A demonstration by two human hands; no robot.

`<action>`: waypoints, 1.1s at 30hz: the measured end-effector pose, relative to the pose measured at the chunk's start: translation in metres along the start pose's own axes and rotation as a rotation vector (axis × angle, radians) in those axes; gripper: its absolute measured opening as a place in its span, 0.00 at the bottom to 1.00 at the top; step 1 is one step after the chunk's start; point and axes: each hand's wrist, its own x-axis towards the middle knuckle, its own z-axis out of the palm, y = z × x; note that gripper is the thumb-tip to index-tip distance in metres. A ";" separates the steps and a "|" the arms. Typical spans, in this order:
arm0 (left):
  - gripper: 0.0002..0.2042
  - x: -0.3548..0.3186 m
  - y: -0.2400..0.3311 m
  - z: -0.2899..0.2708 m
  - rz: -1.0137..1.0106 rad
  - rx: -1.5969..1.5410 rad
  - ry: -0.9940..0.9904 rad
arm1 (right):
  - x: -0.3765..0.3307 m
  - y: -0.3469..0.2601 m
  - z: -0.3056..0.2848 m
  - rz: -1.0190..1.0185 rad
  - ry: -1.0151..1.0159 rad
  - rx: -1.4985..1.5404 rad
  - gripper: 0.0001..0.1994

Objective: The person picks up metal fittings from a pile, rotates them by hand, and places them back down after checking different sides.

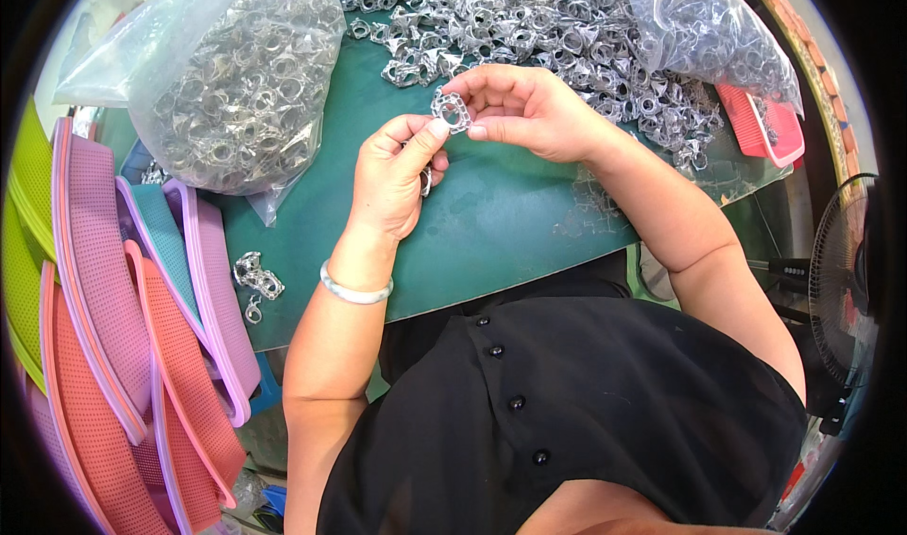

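The left hand (388, 173) and right hand (531, 112) pinch one small, round silver metal piece (442, 106) by the big shiny silver metal heap (510, 25). If fingers slip, it might fall and get lost.

Left hand (389, 178), right hand (534, 112) pinch metal part (440, 104) over table (515, 209).

The left hand (389, 176) partly hides a metal piece (459, 104).

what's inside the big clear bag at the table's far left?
Silver-grey metal pieces with round openings, heaped together, show through the clear plastic of the bag. The outer ones cover whatever lies deeper, so the middle of the heap can't be seen.
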 end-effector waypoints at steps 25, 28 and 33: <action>0.04 0.000 0.001 0.001 0.013 -0.013 0.057 | -0.001 0.002 -0.002 0.026 0.006 -0.052 0.20; 0.04 -0.001 0.002 0.001 -0.004 -0.043 0.053 | 0.000 0.001 -0.002 0.012 0.007 -0.069 0.20; 0.05 -0.001 0.002 0.001 -0.004 -0.058 0.046 | -0.001 0.002 -0.002 0.013 0.016 -0.039 0.19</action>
